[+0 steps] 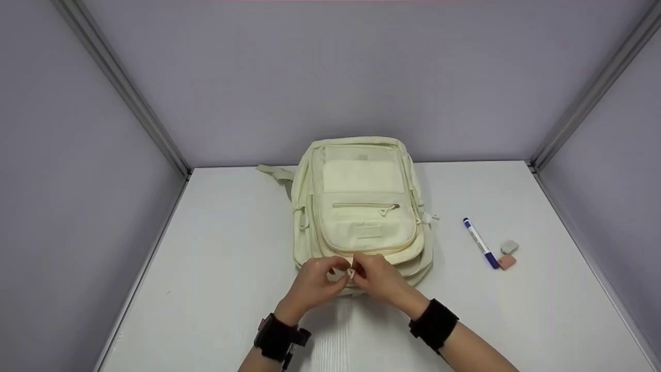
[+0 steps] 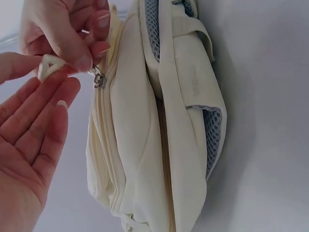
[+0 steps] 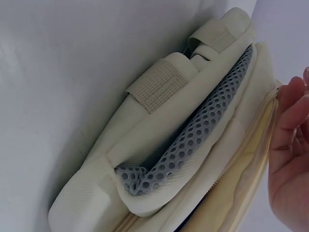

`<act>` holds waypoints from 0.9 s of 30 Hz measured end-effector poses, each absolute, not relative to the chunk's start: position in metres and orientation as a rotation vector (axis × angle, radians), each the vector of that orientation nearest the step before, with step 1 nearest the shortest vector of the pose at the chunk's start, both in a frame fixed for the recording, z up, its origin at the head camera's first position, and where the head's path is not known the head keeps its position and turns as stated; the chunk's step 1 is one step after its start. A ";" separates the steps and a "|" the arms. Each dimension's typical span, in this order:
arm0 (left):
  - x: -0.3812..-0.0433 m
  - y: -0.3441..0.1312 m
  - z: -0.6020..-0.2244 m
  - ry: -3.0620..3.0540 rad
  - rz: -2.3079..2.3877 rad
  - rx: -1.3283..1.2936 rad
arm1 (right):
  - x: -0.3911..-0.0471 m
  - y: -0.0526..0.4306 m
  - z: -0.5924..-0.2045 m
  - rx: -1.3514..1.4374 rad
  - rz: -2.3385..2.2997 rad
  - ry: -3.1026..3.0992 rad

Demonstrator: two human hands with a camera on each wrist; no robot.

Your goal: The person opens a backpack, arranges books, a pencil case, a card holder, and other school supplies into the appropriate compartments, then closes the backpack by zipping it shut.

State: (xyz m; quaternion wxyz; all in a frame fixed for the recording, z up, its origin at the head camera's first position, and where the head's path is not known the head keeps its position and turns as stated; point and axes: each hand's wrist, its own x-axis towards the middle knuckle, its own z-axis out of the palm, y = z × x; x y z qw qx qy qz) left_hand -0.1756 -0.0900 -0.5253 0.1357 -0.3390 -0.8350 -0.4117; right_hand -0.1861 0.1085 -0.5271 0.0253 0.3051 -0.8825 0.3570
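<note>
A cream backpack (image 1: 364,178) lies on the white table, its front facing up. At its near edge, the left hand (image 1: 314,283) pinches a small white triangular zipper pull (image 2: 48,67) between thumb and finger. The right hand (image 1: 381,279) pinches close beside it, at the pull's cord by the metal zipper slider (image 2: 99,80). Its fingertips hide part of the cord. In the right wrist view, the zipper stands parted near the right hand, and pale yellow lining (image 3: 231,186) shows inside.
Right of the backpack lie a blue-and-white marker (image 1: 481,244), a grey block (image 1: 509,247) and a pinkish block (image 1: 506,262). A loose strap (image 1: 276,173) sticks out at the backpack's far left. Grey panels (image 1: 361,77) enclose the table's back and sides.
</note>
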 end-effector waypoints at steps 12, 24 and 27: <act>-0.193 -0.096 -0.553 -2.366 -0.649 -0.983 | -0.180 0.105 -0.531 0.826 1.052 -2.669; -0.195 -0.093 -0.554 -2.251 -0.520 -0.968 | -0.178 0.116 -0.531 0.800 1.087 -2.685; -0.196 -0.092 -0.554 -2.248 -0.500 -0.966 | -0.175 0.123 -0.532 0.792 1.045 -2.705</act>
